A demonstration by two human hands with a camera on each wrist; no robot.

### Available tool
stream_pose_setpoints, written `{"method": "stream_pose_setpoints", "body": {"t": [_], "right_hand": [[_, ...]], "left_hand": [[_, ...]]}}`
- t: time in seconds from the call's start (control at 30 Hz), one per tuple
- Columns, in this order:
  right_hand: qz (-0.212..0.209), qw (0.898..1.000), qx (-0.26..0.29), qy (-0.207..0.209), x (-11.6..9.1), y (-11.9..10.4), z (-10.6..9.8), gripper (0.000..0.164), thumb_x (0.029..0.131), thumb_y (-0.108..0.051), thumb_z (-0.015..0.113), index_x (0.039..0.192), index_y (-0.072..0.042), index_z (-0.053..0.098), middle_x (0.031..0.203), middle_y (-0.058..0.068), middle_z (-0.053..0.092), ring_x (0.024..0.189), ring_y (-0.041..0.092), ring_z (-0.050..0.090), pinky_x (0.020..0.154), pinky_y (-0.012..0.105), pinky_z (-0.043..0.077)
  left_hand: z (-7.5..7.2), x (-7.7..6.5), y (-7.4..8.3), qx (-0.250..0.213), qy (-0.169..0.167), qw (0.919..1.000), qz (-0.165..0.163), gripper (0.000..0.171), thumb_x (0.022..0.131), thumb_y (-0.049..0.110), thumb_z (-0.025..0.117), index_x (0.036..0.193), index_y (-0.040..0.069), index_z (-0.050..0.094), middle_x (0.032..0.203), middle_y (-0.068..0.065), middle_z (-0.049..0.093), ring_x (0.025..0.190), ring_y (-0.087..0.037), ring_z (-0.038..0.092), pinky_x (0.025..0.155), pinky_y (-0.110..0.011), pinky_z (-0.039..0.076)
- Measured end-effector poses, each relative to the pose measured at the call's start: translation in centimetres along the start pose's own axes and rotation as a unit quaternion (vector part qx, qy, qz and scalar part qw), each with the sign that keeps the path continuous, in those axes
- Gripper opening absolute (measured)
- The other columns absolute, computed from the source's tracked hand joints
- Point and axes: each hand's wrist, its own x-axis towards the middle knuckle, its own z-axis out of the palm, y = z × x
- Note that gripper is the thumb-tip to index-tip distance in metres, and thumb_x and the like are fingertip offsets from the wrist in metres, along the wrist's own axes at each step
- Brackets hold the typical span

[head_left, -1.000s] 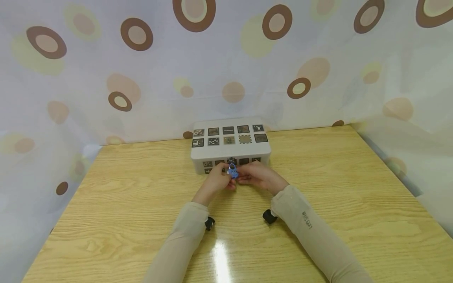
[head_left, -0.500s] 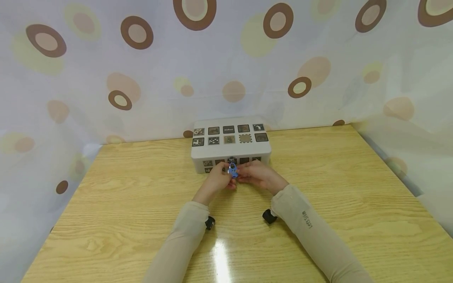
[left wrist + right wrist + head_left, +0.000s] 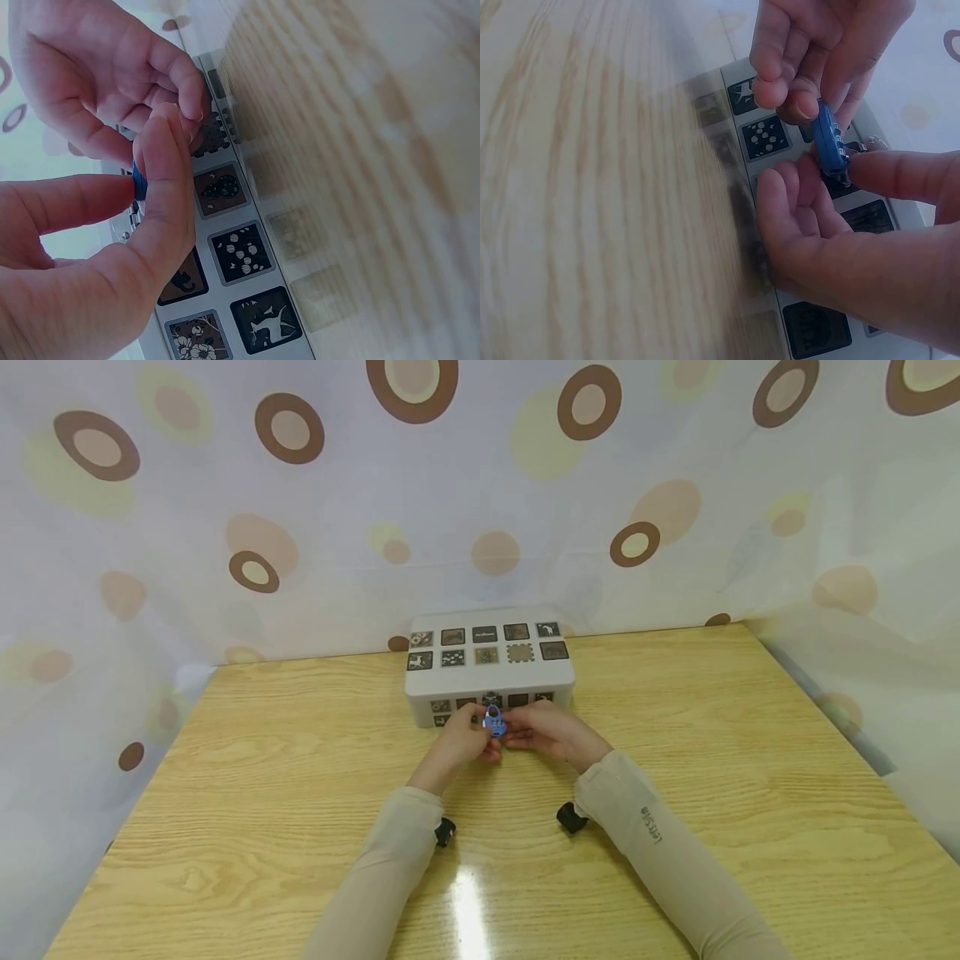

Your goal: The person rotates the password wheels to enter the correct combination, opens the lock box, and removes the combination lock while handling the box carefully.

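Note:
A small blue combination padlock [image 3: 496, 724] is upright in front of the white box [image 3: 495, 676], its shackle overlapping the metal latch [image 3: 491, 697] in the head view. My left hand [image 3: 461, 739] pinches the lock body from the left, thumb against fingers. From the other side my right hand [image 3: 551, 732] holds it too. The right wrist view shows the right thumb [image 3: 900, 174] at the row of dials on the padlock [image 3: 828, 141], with the other fingers curled behind. Only a blue edge of the padlock [image 3: 139, 182] shows in the left wrist view; fingers hide the remainder.
The box has dark picture squares on its lid and front and stands at the back of the wooden table [image 3: 300, 760]. A white curtain [image 3: 337, 527] with brown circles hangs behind and at both sides. Black wrist devices [image 3: 572, 818] sit under the sleeves.
The padlock's face tilts slightly between the fingers, its dials catching the light differently. Both hands keep nearly the same place, and the box has not moved.

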Motion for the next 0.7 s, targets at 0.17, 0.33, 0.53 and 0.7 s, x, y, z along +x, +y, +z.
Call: {"method": "stream_pose_setpoints", "body": {"t": [0.17,0.33,0.53,0.7], "right_hand": [[-0.002,1.0,-0.017,-0.008,-0.06,0.05,-0.05,0.028,0.097,-0.003,0.049,0.115,0.018,0.055,0.082,0.007,0.061,0.075,0.015,0.058,0.074,0.024,0.055],[-0.009,0.999,-0.03,-0.012,-0.21,0.05,-0.03,0.037,0.097,-0.003,0.048,0.124,0.022,0.047,0.082,0.006,0.061,0.074,0.014,0.058,0.074,0.022,0.055],[-0.011,0.999,-0.032,-0.012,-0.31,0.01,0.06,0.039,0.098,-0.003,0.048,0.127,0.022,0.044,0.083,0.006,0.06,0.075,0.013,0.058,0.074,0.022,0.055],[-0.017,0.999,-0.038,-0.011,-0.32,0.05,-0.01,0.04,0.098,-0.004,0.049,0.129,0.021,0.044,0.085,0.006,0.061,0.075,0.013,0.059,0.076,0.023,0.056]], "left_hand": [[0.06,0.17,-0.02,0.002,-0.001,1.0,-0.004,0.038,0.097,-0.007,0.042,0.134,-0.009,0.038,0.074,-0.015,0.058,0.056,-0.017,0.06,0.072,-0.041,0.061],[0.02,0.34,-0.19,0.004,-0.001,1.0,-0.006,0.039,0.095,-0.008,0.042,0.134,-0.008,0.04,0.077,-0.019,0.062,0.06,-0.019,0.063,0.073,-0.041,0.061],[-0.15,0.51,-0.5,-0.004,-0.008,0.9999,0.01,0.037,0.093,-0.011,0.041,0.13,-0.011,0.04,0.074,-0.019,0.062,0.061,-0.024,0.067,0.065,-0.035,0.061],[-0.07,0.32,-0.29,0.001,0.004,1.0,-0.003,0.034,0.094,-0.009,0.043,0.129,-0.011,0.04,0.079,-0.02,0.063,0.062,-0.022,0.066,0.069,-0.037,0.061]]}}
